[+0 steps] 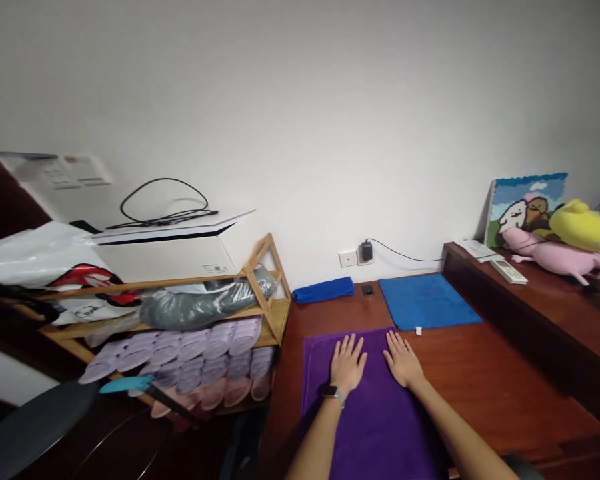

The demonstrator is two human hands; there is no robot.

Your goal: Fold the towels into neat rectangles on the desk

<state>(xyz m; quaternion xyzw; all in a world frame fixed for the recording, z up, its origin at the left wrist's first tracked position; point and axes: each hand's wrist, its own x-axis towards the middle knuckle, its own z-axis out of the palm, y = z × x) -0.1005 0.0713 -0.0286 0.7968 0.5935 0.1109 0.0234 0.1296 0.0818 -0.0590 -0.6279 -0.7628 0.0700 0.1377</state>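
A purple towel (375, 413) lies spread out on the brown wooden desk (510, 393), its near part running out of view at the bottom. My left hand (347, 365) rests flat on the towel near its far left part, fingers stretched out, with a watch on the wrist. Flat near the towel's far right corner is my right hand (403, 360), fingers spread, palm down. Beyond them, a blue towel (430, 301) is laid out flat with a small white tag at its near edge. A darker blue folded cloth (323, 291) sits against the wall.
On the left, a wooden rack (267, 293) bears a white box (175, 257) and rows of slippers (220, 340). A raised ledge on the right holds a remote control (509, 271), plush toys (555, 253) and a picture (525, 207). A black adapter (367, 251) is plugged into the wall.
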